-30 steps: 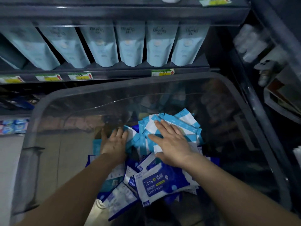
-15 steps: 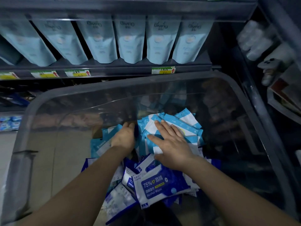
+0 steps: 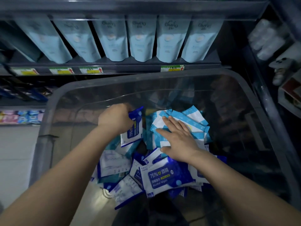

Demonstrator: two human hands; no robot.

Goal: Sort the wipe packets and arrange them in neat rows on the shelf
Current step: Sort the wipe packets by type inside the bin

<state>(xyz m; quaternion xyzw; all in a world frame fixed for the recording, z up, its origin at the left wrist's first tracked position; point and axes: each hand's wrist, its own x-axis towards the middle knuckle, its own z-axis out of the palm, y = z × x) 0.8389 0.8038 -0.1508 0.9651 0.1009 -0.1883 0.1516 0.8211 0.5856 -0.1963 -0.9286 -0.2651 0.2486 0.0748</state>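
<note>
Big see-through plastic bin (image 3: 146, 79) right up against the shelf (image 3: 130, 66), rounded corners, smooth glossy walls, a bit hazy. Inside, a loose heap of wipe packets (image 3: 123, 162), flat soft pillow shapes in shiny film. Two sorts by the look of it: dark blue and white ones marked "75%" and "Alcohol Wipes" toward the near side, lying every which way and overlapping, and light blue packets (image 3: 193, 123) with white panels bunched in a rough stack toward the far right of the heap.

Left hand (image 3: 115, 119) up above the heap at the far left, gripping one dark blue packet (image 3: 132, 130) by its top end, fingers curled round the edge, fingertips mostly hidden behind the knuckles. Packet dangling nearly upright below the fist, print running sideways, bottom edge just over the packets underneath, touching or not impossible to tell.

Right hand (image 3: 177, 141) palm down flat on the light blue stack, fingers straight and slightly fanned, thumb stuck out to the left.

On the shelf above, a row of pale blue stand-up pouches (image 3: 141, 39), matte, leaning back side by side, with yellow-green price tags (image 3: 172, 68) along the front lip.
</note>
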